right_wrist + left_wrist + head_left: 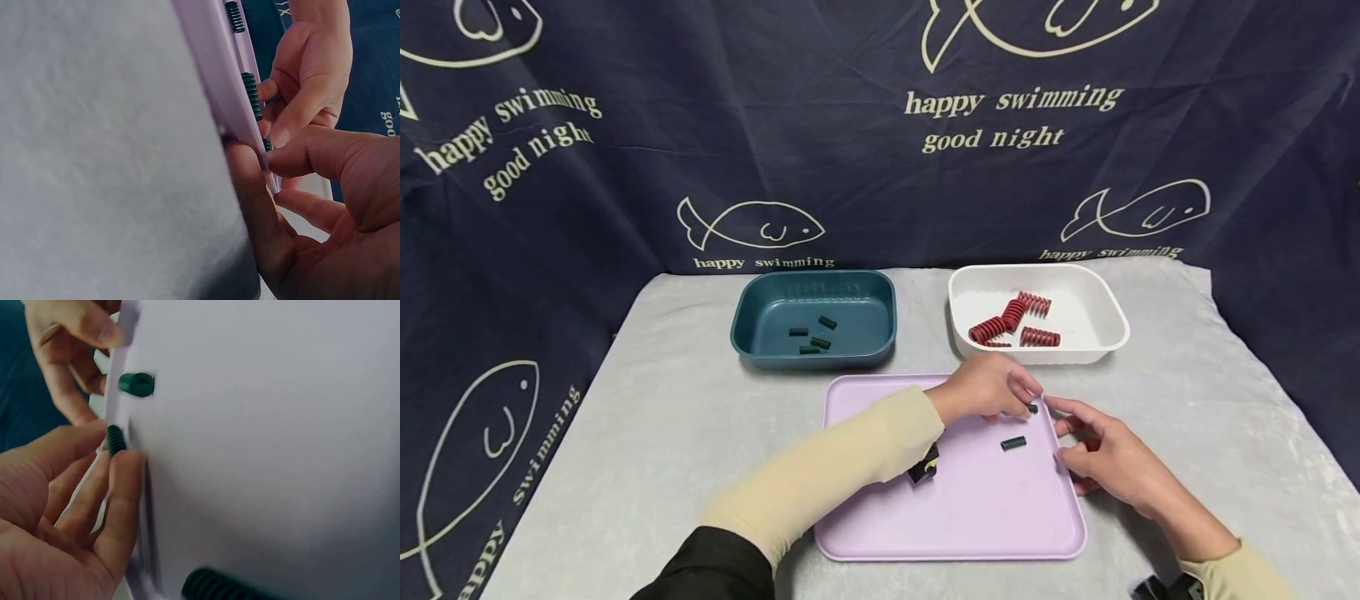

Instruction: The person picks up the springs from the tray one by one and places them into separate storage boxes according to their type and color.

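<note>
A lilac tray (955, 525) lies on the table. At its far right corner my left hand (987, 385) pinches a small dark green coil spring (115, 440) between thumb and fingers. Another green spring (1013, 443) lies on the tray nearby. A third green spring (219, 587), partly cut off, shows at the bottom of the left wrist view; the left arm hides it in the head view. My right hand (1112, 458) grips the tray's right rim, with its thumb (300, 156) over the edge and a finger (247, 169) against the outer side.
Behind the tray on the left stands a dark teal bin (812, 362) with several green springs. A white bin (1082, 354) with several larger red springs (1040, 337) stands behind on the right. Navy cloth (850, 125) hangs at the table's back.
</note>
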`<state>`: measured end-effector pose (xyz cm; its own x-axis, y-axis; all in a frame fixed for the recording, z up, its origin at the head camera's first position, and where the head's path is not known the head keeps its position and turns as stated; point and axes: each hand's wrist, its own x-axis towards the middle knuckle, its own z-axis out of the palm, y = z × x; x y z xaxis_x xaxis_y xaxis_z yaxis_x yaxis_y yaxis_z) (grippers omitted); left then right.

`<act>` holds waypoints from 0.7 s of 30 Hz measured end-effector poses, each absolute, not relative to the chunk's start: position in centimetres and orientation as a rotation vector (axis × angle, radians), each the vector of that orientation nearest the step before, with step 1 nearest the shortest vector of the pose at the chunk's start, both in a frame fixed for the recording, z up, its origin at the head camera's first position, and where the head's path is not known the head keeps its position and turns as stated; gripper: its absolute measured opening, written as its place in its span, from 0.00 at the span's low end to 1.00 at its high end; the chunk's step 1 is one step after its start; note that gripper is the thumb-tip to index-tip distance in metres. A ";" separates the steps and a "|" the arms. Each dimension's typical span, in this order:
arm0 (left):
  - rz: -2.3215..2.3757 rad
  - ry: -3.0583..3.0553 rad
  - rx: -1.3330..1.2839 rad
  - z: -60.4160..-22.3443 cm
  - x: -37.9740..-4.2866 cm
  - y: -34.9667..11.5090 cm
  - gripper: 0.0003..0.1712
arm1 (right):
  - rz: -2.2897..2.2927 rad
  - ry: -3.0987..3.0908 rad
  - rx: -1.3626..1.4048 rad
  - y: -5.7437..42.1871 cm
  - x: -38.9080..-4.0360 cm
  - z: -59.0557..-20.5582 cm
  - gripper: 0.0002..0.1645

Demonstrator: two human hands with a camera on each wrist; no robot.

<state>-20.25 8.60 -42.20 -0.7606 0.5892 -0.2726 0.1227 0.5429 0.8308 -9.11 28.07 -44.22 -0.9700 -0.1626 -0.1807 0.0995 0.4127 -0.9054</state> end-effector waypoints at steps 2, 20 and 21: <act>1.153 2.291 0.565 -42.4 -20.1 8.9 0.19 | -1.577 2.436 -0.064 28.1 -9.1 -44.2 0.43; 1.211 2.348 0.633 -42.8 -19.8 7.5 0.20 | -1.586 2.412 -0.051 28.0 -9.1 -44.2 0.44; 1.224 2.330 0.622 -42.7 -19.7 7.4 0.20 | -1.587 2.412 -0.051 28.0 -9.1 -44.2 0.44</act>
